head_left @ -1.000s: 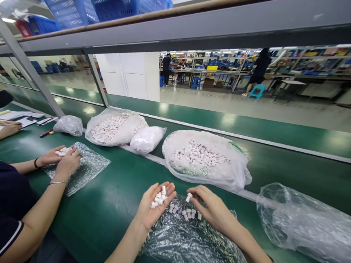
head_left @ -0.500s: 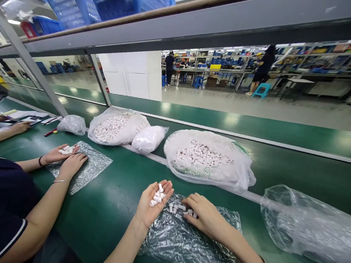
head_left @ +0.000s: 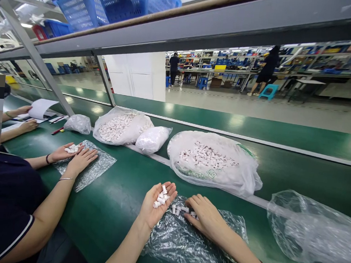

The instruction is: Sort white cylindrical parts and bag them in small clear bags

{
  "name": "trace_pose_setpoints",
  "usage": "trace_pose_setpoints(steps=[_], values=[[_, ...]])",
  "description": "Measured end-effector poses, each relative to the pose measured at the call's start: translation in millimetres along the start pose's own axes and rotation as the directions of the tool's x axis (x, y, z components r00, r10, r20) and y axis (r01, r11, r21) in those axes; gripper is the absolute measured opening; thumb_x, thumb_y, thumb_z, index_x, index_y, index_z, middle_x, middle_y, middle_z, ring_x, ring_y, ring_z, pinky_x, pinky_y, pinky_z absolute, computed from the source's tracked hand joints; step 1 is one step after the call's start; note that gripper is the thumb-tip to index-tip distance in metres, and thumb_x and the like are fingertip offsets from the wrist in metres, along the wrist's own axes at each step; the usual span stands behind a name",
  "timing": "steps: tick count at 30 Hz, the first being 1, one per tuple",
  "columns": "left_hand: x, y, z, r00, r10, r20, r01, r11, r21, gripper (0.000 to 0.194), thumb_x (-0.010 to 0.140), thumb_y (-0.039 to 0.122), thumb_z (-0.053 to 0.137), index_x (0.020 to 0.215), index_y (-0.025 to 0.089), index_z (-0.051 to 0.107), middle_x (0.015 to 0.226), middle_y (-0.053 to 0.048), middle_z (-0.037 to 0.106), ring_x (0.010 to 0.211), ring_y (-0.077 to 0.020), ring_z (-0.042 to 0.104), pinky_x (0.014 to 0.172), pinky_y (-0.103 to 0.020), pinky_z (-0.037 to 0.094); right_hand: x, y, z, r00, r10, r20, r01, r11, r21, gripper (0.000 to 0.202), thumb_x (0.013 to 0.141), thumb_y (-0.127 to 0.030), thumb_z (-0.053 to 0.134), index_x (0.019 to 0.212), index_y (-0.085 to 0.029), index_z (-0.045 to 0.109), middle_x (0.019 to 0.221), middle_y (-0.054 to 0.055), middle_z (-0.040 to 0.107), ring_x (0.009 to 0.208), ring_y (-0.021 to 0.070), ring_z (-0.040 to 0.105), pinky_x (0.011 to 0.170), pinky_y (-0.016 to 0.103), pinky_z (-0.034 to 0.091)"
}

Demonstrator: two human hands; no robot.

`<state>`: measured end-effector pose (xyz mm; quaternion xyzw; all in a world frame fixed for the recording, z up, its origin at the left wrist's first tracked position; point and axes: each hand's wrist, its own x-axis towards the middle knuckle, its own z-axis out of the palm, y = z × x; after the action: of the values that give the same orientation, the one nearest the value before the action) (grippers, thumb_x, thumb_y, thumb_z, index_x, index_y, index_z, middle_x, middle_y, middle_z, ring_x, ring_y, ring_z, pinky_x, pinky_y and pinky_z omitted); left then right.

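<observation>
My left hand (head_left: 154, 205) is palm up and cupped, holding a small heap of white plastic fittings (head_left: 162, 197), short stepped cylinders. To its right, my right hand (head_left: 205, 215) is palm down, fingers bent and thumb apart, over more fittings (head_left: 179, 209) on a crinkled clear plastic bag (head_left: 190, 246). Its fingers partly hide some of these pieces. The bag lies flat on the green table (head_left: 102, 215), under my right forearm. Behind my hands stands a large open bag (head_left: 175, 174) full of similar small white pieces.
At the left, a co-worker's hands (head_left: 80, 160) handle white pieces over another clear bag (head_left: 107, 164). A second open bag of pieces (head_left: 115, 128) and a tied white bag (head_left: 153, 140) stand further back. A large clear bag (head_left: 322, 236) lies right. Overhead runs a shelf beam (head_left: 202, 24).
My right thumb and fingers have shifted slightly over the pieces on the bag; my left hand keeps its heap. The view has swung a little left. Further left, a person lifts a paper sheet.
</observation>
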<state>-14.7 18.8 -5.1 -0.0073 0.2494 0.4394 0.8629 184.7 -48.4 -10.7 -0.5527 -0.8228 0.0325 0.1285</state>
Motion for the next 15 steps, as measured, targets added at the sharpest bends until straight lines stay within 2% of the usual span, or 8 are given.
trace_pose_setpoints(steps=[4, 10, 15], values=[[0, 1, -0.1, 1.000, 0.005, 0.009, -0.005, 1.000, -0.009, 0.021, 0.089, 0.014, 0.054, 0.104, 0.002, 0.060, 0.103, -0.020, 0.068, 0.099, -0.0247, 0.069, 0.093, -0.039, 0.055, 9, 1, 4, 0.999, -0.028, 0.036, 0.029, 0.999, -0.025, 0.002, 0.091, -0.021, 0.057, 0.090, -0.021, 0.059, 0.088, 0.005, 0.061, 0.079, 0.0216, 0.055, 0.069, 0.034, 0.039], [4, 1, -3.7, 0.999, -0.002, 0.035, 0.004, 0.999, -0.035, 0.019, 0.089, 0.016, 0.055, 0.100, 0.002, 0.061, 0.099, -0.018, 0.070, 0.097, -0.0240, 0.069, 0.093, -0.039, 0.054, 18, 8, 3, 0.995, -0.071, 0.077, 0.073, 0.997, -0.018, 0.010, 0.090, -0.017, 0.051, 0.088, -0.021, 0.060, 0.086, 0.005, 0.061, 0.077, 0.0227, 0.056, 0.068, 0.036, 0.040], [11, -1, -5.9, 0.998, 0.001, 0.067, 0.004, 0.997, -0.078, 0.022, 0.087, 0.019, 0.056, 0.095, 0.000, 0.063, 0.093, -0.019, 0.070, 0.093, -0.0244, 0.069, 0.093, -0.039, 0.052, 22, 20, 6, 0.987, -0.127, 0.094, 0.116, 0.987, 0.113, 0.023, 0.093, -0.019, 0.040, 0.093, -0.024, 0.062, 0.092, 0.008, 0.063, 0.077, 0.0227, 0.060, 0.068, 0.037, 0.046]])
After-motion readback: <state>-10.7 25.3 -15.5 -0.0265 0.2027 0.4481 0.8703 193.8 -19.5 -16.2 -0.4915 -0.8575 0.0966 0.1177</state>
